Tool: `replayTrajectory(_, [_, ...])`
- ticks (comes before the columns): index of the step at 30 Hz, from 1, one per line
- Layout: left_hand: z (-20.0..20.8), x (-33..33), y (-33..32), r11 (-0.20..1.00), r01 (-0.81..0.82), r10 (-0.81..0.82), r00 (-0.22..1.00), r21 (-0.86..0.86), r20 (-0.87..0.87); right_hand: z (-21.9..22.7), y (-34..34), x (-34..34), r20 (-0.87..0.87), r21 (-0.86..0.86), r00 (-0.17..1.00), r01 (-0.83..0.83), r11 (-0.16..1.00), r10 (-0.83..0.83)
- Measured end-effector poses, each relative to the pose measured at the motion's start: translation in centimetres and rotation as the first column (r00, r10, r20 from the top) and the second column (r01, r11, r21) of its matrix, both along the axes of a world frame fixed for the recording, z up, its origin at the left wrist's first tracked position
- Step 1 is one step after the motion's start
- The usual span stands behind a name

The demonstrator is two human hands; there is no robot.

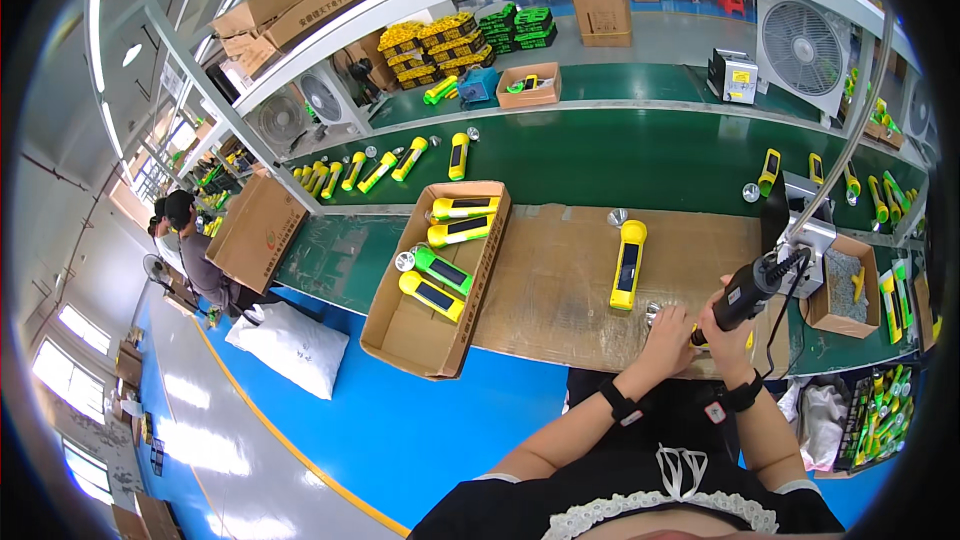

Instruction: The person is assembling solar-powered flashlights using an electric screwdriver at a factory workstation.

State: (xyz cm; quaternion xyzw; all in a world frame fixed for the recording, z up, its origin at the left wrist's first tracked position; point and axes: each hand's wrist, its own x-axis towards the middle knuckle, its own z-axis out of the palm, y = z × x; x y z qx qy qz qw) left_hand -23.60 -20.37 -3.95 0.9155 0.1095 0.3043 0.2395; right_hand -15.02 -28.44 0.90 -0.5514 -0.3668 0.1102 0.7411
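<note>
My right hand is wrapped round a black electric screwdriver, its cord running up to the right and its tip pointing down toward my left hand. Beside it, my left hand is closed on a yellow flashlight at the near edge of the cardboard mat. Most of that flashlight is hidden by my hands. A silver reflector cup shows at my left fingertips. Farther off on the mat lies another yellow flashlight with a dark panel, with a reflector cup at its top.
A shallow cardboard box at the left holds several yellow and green flashlights. Behind the cardboard mat runs a green belt with more flashlights. To the right stand a metal machine and a small box of grey parts.
</note>
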Motion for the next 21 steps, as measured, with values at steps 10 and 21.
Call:
replayTrajectory(10, [1.3, -0.2, -1.1, 0.999, -0.033, 0.04, 0.966, 0.035, -0.254, 9.0, -6.5, 3.4, 0.084, 0.332, 0.993, 0.053, 0.942, -0.085])
replayTrajectory(21, [1.9, -1.2, 0.2, 0.984, 0.07, -0.003, 0.928, 0.165, -0.374, 7.9, -5.2, 19.8, 0.088, 0.306, 0.887, 0.409, 0.86, -0.453])
